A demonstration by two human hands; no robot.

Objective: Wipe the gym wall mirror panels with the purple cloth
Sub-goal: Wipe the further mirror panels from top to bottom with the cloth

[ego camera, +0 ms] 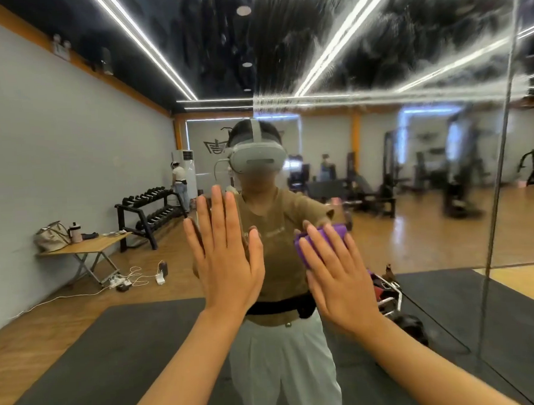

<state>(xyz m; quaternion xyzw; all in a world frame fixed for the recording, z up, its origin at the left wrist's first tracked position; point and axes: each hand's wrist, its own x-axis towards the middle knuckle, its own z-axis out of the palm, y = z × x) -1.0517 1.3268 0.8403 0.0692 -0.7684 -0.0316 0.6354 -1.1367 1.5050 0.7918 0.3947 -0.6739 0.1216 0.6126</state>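
The mirror (412, 170) fills the view, its upper part streaked and its right half hazy, with a vertical seam (501, 159) between panels at the right. It reflects a gym: grey mat (81, 351) on wood floor, a dumbbell rack (150, 208), a folding table (85, 246) with a bag (51, 236) on it, and cables (130, 279) on the floor beside the table. The person's reflection stands in the centre, in a brown shirt and pale trousers. The left hand (229, 266) lies flat on the glass, fingers straight and spread, holding nothing. The right hand (337, 279) presses the cloth (305, 246) against the mirror with straight fingers, not curled round it; the purple cloth shows under and above the fingertips, just right of the left hand
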